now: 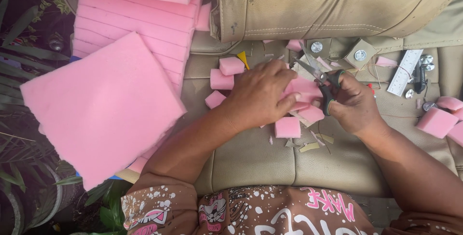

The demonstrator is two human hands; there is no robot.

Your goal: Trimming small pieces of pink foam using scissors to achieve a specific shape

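On tan seat, right hand [354, 102] gripping scissors [316, 73] (blades up-left), left hand [260, 95] pinching foam piece [303, 89].

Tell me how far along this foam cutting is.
Done: several small pink foam blocks lie cut on the beige cushion, more at the right edge. In hand: the left hand holds a foam piece while the right hand works scissors. Left: a stack of uncut foam sheets remains.

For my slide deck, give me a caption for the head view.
Left hand holds pink foam piece; right hand works scissors.
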